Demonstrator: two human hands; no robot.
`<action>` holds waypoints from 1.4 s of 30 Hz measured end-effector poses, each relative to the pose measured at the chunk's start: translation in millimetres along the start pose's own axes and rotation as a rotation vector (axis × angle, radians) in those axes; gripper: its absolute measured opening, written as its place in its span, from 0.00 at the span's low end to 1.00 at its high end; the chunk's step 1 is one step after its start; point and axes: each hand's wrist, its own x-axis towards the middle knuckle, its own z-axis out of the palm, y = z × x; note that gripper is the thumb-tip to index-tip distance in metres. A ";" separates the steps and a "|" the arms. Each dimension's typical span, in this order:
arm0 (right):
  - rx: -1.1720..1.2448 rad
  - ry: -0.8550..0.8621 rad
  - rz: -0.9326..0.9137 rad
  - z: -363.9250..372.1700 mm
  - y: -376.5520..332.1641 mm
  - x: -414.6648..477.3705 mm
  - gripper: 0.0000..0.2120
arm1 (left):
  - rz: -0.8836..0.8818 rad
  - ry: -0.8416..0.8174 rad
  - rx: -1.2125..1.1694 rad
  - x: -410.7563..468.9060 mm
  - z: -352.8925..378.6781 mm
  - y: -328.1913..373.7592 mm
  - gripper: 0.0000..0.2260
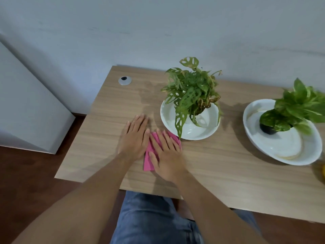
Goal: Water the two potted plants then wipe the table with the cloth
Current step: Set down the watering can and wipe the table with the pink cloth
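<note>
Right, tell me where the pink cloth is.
In the head view the pink cloth lies flat on the wooden table near its front edge, under the right hand and beside the left hand, just in front of the nearer white bowl.

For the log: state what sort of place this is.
Probably a home or office room: a wooden desk with a cable grommet stands against a plain wall, over a dark wood floor.

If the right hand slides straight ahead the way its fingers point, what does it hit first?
The right hand, flat on the pink cloth, points forward and slightly left. That line looks free across the bare table, passing just left of the near white bowl; it might graze the rim, since depth is unclear.
</note>
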 end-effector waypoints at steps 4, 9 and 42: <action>0.008 0.003 -0.019 -5.2 25.1 -28.4 0.33 | 0.012 -0.034 -0.021 -2.6 -2.6 3.5 0.32; -0.004 0.004 0.074 -16.1 82.2 -78.3 0.33 | 0.068 -0.051 -0.020 -8.0 3.4 14.2 0.32; 0.023 0.055 0.427 -61.4 210.8 -29.3 0.35 | -0.244 0.046 0.119 -32.2 65.5 145.9 0.43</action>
